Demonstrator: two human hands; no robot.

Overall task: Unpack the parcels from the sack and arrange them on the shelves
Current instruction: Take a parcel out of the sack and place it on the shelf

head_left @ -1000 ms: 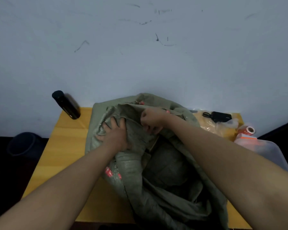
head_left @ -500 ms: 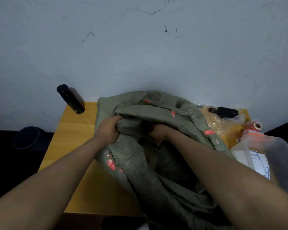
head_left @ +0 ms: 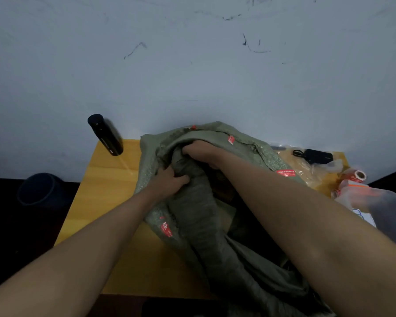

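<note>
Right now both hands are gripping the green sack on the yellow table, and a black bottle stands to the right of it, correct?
Not quite: the head view shows the black bottle to the left of the green sack, not the right. Both the left hand and the right hand do grip it on the yellow table.

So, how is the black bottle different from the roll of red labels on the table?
The black bottle is tall, dark and plain, while the roll of red labels is short, red and white. The bottle stands upright at the far left corner of the table, left of the sack; the roll lies on its side at the right edge, its hollow core showing. Both are cylinders, and neither hand touches them.
</note>
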